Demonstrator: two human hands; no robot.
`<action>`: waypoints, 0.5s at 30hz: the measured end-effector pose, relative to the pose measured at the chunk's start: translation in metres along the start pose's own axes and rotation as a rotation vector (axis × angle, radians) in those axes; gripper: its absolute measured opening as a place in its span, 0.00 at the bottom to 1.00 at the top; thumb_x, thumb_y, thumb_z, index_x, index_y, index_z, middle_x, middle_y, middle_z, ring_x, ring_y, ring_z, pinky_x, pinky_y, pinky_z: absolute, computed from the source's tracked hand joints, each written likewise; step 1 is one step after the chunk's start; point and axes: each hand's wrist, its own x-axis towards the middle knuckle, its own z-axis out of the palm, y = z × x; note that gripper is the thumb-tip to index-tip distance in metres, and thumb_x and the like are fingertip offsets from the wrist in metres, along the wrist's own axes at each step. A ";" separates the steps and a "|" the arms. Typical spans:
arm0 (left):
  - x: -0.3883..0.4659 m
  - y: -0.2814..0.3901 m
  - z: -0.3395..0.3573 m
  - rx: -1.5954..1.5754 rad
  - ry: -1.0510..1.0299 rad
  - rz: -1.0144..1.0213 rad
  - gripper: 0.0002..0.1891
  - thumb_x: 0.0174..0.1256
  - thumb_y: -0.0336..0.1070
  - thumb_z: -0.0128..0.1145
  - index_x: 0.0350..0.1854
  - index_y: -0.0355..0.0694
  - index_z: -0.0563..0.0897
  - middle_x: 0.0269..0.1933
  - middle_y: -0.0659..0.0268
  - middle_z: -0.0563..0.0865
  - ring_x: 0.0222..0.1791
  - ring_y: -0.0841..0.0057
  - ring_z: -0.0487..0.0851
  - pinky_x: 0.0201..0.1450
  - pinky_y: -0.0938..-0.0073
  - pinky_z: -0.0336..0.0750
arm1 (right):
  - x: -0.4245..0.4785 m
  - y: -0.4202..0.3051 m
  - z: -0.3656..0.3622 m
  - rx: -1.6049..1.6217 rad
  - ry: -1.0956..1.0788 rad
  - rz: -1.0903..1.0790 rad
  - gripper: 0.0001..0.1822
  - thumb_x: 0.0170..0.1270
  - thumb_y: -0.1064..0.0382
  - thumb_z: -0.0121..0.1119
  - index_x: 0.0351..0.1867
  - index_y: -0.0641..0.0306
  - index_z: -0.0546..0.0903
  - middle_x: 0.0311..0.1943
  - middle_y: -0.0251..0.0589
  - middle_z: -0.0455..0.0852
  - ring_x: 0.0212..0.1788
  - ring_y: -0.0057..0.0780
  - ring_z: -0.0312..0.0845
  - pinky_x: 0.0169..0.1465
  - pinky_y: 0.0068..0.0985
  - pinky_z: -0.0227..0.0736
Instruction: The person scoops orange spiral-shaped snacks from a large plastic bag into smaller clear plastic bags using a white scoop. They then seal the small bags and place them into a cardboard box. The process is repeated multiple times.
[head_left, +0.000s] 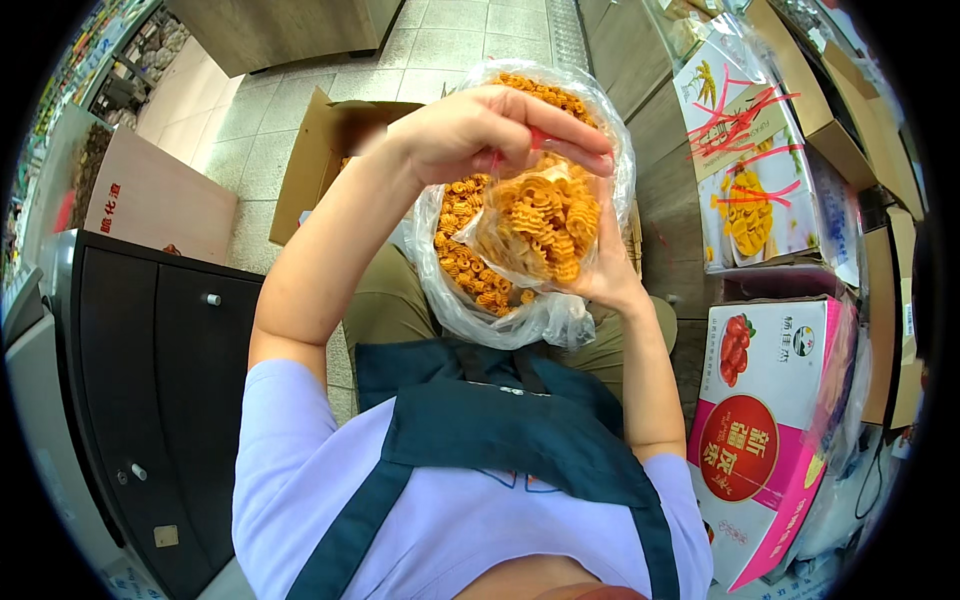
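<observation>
Between my hands is a small clear plastic bag (551, 217) filled with orange ridged spiral snacks. My left hand (495, 135) reaches over its top, its fingers closed at the bag's neck, where pink-red ties or strips show. The bag's lower right side rests against my right hand (611, 266), whose fingers are partly hidden behind it. Below and behind the bag, a large open clear plastic sack (525, 326) holds many more of the same snacks. That sack stands between my knees.
An open cardboard box (296, 180) is left of the sack. Printed cartons, one white and pink (750, 442), one with red strips on it (750, 157), line the right side. A black cabinet (172, 330) stands at the left, a wooden-looking counter (285, 30) at the top.
</observation>
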 end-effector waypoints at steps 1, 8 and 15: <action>0.004 0.004 -0.001 -0.029 -0.044 -0.009 0.36 0.44 0.24 0.48 0.65 0.30 0.81 0.61 0.52 0.86 0.20 0.97 0.68 0.20 0.93 0.61 | 0.003 -0.002 0.000 0.097 -0.032 0.033 0.73 0.33 0.47 0.88 0.79 0.69 0.50 0.74 0.56 0.61 0.76 0.48 0.58 0.78 0.41 0.55; 0.031 -0.009 -0.018 -0.019 0.158 0.344 0.27 0.65 0.31 0.53 0.68 0.33 0.77 0.65 0.52 0.83 0.28 0.91 0.77 0.33 0.86 0.75 | 0.004 -0.013 0.028 0.670 0.176 0.183 0.55 0.38 0.65 0.86 0.70 0.65 0.63 0.61 0.40 0.76 0.63 0.32 0.74 0.69 0.33 0.68; 0.017 -0.141 -0.027 -0.420 1.024 0.863 0.34 0.71 0.60 0.60 0.69 0.41 0.71 0.66 0.65 0.77 0.68 0.74 0.72 0.76 0.62 0.62 | 0.022 -0.020 0.015 0.718 0.490 0.082 0.45 0.57 0.60 0.79 0.70 0.65 0.61 0.61 0.42 0.74 0.62 0.33 0.73 0.67 0.33 0.69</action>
